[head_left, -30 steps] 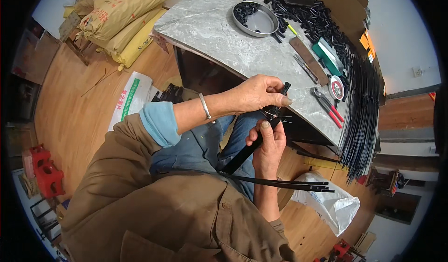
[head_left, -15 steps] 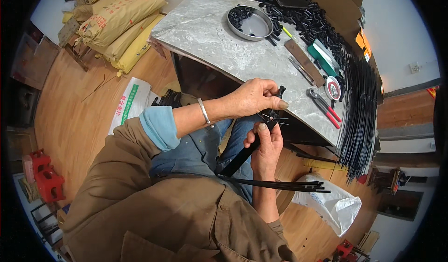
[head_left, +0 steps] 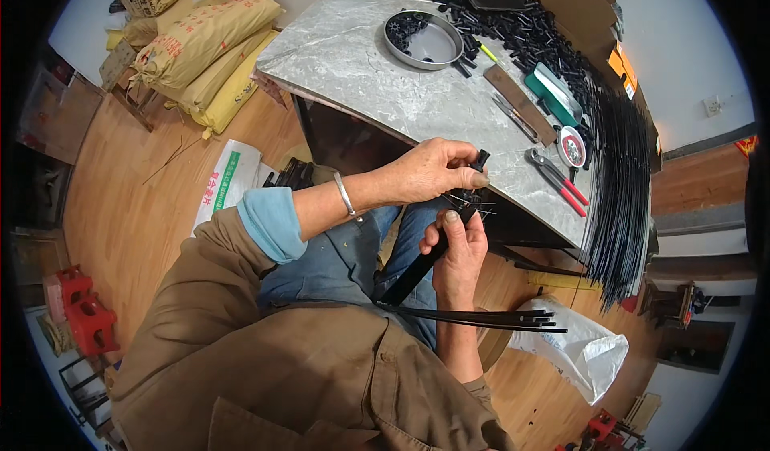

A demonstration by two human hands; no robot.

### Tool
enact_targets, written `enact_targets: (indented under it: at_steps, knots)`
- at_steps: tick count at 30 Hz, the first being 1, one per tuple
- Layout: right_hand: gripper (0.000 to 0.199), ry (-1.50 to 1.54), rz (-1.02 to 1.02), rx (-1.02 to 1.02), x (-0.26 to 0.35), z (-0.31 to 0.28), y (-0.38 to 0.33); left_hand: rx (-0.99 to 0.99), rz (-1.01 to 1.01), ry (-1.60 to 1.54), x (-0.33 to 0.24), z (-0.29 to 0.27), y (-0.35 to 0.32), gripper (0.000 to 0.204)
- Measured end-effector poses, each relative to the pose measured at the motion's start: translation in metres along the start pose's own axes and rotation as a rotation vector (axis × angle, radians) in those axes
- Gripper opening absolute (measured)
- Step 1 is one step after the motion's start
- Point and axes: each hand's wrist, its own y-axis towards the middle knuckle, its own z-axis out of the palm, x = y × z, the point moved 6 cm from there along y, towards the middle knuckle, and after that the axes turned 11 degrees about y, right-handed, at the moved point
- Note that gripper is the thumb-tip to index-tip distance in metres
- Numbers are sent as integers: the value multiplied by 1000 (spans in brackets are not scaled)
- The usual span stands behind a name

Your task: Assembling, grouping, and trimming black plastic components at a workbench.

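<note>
- Near: bundle of thin black rods (head_left: pixel 481 319) lies across our lap, tips pointing right; we judge them light, springy, apt to slide.
- Right hand (head_left: pixel 459 252): fingers wrapped tight round a flat black bar (head_left: pixel 423 263), thumb pressed at its top end; bar looks stiff, best gripped mid-length.
- Left hand (head_left: pixel 431 170): fingertips pinched on a small black fitting (head_left: pixel 479 162) w/ fine wire ends, just above the bar; small, likely fiddly.
- Far: grey table (head_left: pixel 361 66) w/ metal dish (head_left: pixel 423 40), red-handled pliers (head_left: pixel 557 180), loose black parts (head_left: pixel 513 26); long black rods (head_left: pixel 622 178) at right edge.
</note>
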Motion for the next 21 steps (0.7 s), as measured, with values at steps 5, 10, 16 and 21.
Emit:
enact_targets:
  at_steps: [5,10,16,21]
  knots:
    - [14,-6,-12,-16,0,0,0,-50,-22,102,-2,-1,-5,26]
    - [16,81,73,78,-1,1,1,101,-147,-161,-2,1,-7,26]
    - [20,163,132,108,-3,-1,3,83,-182,-226,-4,3,-11,31]
    - [19,164,98,71,-1,-10,5,96,-252,-202,-14,3,-28,32]
